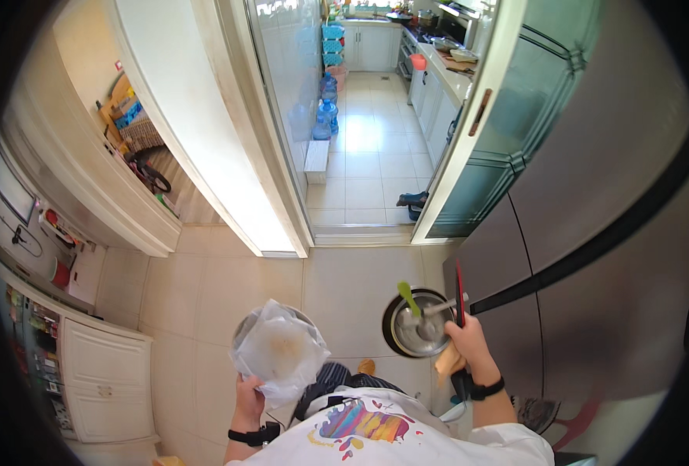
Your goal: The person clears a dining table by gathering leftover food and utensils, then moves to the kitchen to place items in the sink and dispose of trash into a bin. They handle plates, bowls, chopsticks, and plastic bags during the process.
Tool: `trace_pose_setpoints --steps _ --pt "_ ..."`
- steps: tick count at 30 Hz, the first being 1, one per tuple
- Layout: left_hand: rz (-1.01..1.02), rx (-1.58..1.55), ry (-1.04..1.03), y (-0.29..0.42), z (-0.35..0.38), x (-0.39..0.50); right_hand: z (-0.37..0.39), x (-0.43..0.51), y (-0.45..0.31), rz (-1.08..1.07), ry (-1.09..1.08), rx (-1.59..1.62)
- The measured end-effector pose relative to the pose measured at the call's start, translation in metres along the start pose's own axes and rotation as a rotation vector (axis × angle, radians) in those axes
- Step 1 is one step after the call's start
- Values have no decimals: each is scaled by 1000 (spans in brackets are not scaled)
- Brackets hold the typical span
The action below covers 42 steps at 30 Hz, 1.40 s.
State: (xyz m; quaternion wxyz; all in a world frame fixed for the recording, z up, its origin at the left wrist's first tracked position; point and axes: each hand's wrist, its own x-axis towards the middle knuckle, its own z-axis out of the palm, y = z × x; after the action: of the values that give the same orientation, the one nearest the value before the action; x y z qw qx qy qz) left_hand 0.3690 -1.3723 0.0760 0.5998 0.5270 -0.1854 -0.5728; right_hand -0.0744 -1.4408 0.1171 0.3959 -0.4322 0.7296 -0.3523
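My left hand (249,399) grips the near edge of a round container lined or covered with a crumpled translucent plastic bag (280,348). A brownish stain shows in the middle of the bag. To the right, my right hand (471,343) holds stacked round metal bowls or pans (419,341) by their side. A green-ended utensil (406,294) and a pale handle (440,306) stick out of the inner bowl. Rising beside my right fingers is a narrow red and black object (460,294). An orange-tan cloth-like piece (449,362) hangs below that hand.
A grey refrigerator (496,268) with a dark handle stands close by my right hand. Ahead, a raised threshold (363,236) and a glass sliding door (484,163) border the kitchen. Blue water bottles (328,113) line its left wall. A white cabinet (108,378) is at left.
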Motion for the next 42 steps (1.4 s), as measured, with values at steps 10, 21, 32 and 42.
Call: trace_pose_setpoints --steps 10,21,32,42 --pt "-106 -32 -95 39 136 231 65 274 -120 -78 36 164" --pt "-241 -28 -225 57 305 480 64 528 -185 26 129 180" --pt "-101 22 -163 75 469 694 45 811 -288 -11 126 76" --pt "24 -40 -131 116 604 931 9 1076 -339 -64 32 42"
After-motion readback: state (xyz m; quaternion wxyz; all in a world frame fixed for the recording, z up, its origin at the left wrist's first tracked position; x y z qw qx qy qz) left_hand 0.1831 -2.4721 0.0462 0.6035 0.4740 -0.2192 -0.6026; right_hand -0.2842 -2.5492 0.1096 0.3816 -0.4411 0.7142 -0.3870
